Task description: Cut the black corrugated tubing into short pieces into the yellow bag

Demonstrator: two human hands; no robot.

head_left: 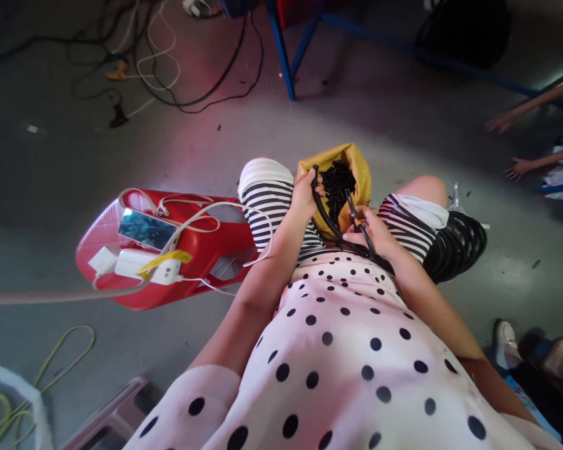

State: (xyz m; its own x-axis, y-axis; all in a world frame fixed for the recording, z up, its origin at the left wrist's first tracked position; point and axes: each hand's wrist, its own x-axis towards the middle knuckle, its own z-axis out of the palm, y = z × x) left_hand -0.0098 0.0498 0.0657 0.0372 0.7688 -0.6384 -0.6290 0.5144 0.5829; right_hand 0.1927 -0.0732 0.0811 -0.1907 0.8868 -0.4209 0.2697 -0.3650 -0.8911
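Observation:
My left hand (304, 196) is closed around a length of black tubing (326, 220), near its upper end, over the edge of a yellow bag (362, 176). The tubing bends down across my lap. In my right hand (374, 229) are pliers-like cutters (353, 211), their jaws pointing up toward the bag; how far the jaws are apart is hard to make out. Many short black pieces (340, 182) lie inside the bag, which stands between my knees. Beside my right thigh hangs a thick coil of black tubing (462, 249).
A red plastic stool (204, 237) at my left carries a phone (146, 229), a white power strip (143, 265) and white cables. Tangled cables (169, 62) lie on the floor ahead, near a blue metal frame (284, 56). Another person's hands (520, 167) reach in at right.

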